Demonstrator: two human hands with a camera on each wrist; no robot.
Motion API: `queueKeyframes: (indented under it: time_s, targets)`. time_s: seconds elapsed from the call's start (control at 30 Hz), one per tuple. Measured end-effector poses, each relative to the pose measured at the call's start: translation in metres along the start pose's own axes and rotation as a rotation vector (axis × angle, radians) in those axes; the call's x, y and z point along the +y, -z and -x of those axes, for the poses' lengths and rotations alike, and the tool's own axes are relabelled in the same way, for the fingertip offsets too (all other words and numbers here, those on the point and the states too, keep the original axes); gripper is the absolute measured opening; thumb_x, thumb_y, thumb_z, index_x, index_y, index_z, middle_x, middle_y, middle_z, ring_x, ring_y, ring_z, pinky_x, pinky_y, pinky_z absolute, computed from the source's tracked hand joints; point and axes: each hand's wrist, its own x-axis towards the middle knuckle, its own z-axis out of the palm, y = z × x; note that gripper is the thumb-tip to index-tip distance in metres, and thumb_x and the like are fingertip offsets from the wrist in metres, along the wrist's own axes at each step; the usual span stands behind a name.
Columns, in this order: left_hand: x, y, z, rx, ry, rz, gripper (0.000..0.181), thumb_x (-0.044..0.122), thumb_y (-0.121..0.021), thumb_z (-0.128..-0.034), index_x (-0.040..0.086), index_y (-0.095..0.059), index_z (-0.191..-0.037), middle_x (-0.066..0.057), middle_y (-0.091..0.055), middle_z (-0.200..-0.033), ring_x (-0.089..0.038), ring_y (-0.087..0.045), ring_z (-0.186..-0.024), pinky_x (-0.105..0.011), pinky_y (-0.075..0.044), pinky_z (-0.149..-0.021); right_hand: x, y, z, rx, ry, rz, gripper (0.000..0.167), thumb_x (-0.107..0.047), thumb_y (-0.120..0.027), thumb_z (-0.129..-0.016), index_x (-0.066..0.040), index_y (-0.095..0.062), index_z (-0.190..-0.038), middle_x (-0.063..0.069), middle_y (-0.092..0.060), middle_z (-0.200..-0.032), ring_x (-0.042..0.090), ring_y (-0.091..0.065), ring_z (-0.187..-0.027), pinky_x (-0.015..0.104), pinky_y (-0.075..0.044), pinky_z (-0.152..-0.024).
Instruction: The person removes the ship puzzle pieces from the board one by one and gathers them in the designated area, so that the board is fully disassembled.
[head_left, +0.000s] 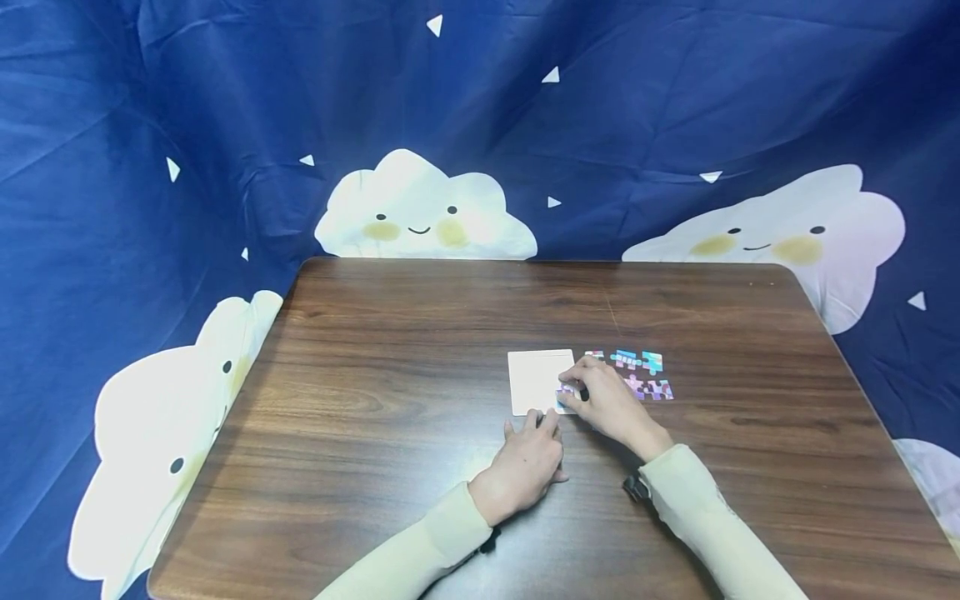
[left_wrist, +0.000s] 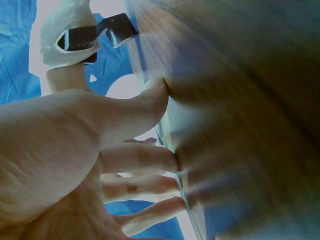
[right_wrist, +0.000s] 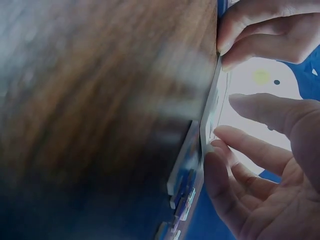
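Note:
A square white puzzle tray [head_left: 536, 379] lies on the wooden table. One colourful jigsaw piece [head_left: 564, 397] is in its lower right corner. Over that corner reaches my right hand [head_left: 611, 406], thumb and index finger on either side of the piece. In the right wrist view a gap shows between the thumb tip [right_wrist: 240, 104] and the tray, while other fingertips come down at its edge. My left hand [head_left: 525, 462] is palm down with spread fingers, its fingertips at the tray's near edge.
Several loose jigsaw pieces [head_left: 651, 375] lie right of the tray, partly behind the right hand. The brown table [head_left: 360, 358] ends at a blue cloth [head_left: 600, 125] with white clouds. Each wrist wears a dark strapped device [head_left: 636, 487].

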Motion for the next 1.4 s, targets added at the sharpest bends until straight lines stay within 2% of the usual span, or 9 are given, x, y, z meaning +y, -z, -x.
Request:
queueKeyframes:
  time_s: [0.33, 0.57, 0.87, 1.17, 1.4]
  targets:
    - [0.0006, -0.0005, 0.0005, 0.021, 0.002, -0.016, 0.049, 0.053, -0.069, -0.0934, 0.012, -0.076, -0.12, -0.006, -0.057, -0.137, -0.027, -0.056, -0.123, -0.058, -0.063, -0.088, -0.0019, 0.0012, 0.0038, -0.004, 0.01, 0.015, 0.03, -0.019, -0.081, -0.09, -0.001, -0.077, -0.113, 0.012, -0.069, -0.111, 0.03, -0.069, -0.098, 0.049, -0.059, -0.086]
    - [0.0011, -0.001, 0.001, 0.02, -0.002, -0.016, 0.048, 0.053, -0.07, -0.0932, 0.013, -0.077, -0.118, -0.006, -0.058, -0.137, -0.027, -0.056, -0.122, -0.058, -0.063, -0.088, -0.0027, 0.002, 0.0063, -0.015, 0.025, 0.024, 0.03, -0.018, -0.083, -0.089, -0.002, -0.076, -0.112, 0.012, -0.069, -0.111, 0.03, -0.069, -0.099, 0.05, -0.058, -0.087]
    - [0.0013, -0.0008, 0.0006, 0.022, 0.002, -0.008, 0.047, 0.052, -0.07, -0.0928, 0.014, -0.078, -0.117, -0.006, -0.057, -0.137, -0.027, -0.056, -0.122, -0.059, -0.063, -0.087, 0.0002, 0.0037, 0.0026, -0.038, 0.054, 0.056, 0.038, -0.025, -0.088, -0.082, -0.002, -0.075, -0.109, 0.011, -0.069, -0.106, 0.023, -0.065, -0.091, 0.045, -0.058, -0.084]
    - [-0.0006, 0.0001, 0.0007, 0.04, -0.01, 0.0, 0.04, 0.051, -0.071, -0.0921, 0.015, -0.081, -0.108, -0.006, -0.058, -0.135, -0.027, -0.057, -0.121, -0.06, -0.063, -0.086, 0.0004, 0.0036, -0.0006, -0.036, 0.031, 0.045, 0.037, -0.023, -0.09, -0.08, -0.005, -0.071, -0.107, 0.008, -0.067, -0.102, 0.02, -0.059, -0.086, 0.039, -0.053, -0.076]
    - [-0.0002, 0.0001, 0.0009, 0.024, -0.005, 0.008, 0.038, 0.05, -0.072, -0.0924, 0.016, -0.081, -0.106, -0.006, -0.057, -0.136, -0.026, -0.056, -0.12, -0.06, -0.063, -0.087, -0.0009, 0.0025, 0.0003, -0.028, -0.001, 0.041, 0.039, -0.024, -0.091, -0.079, -0.011, -0.067, -0.106, 0.004, -0.066, -0.095, 0.018, -0.058, -0.084, 0.036, -0.051, -0.073]
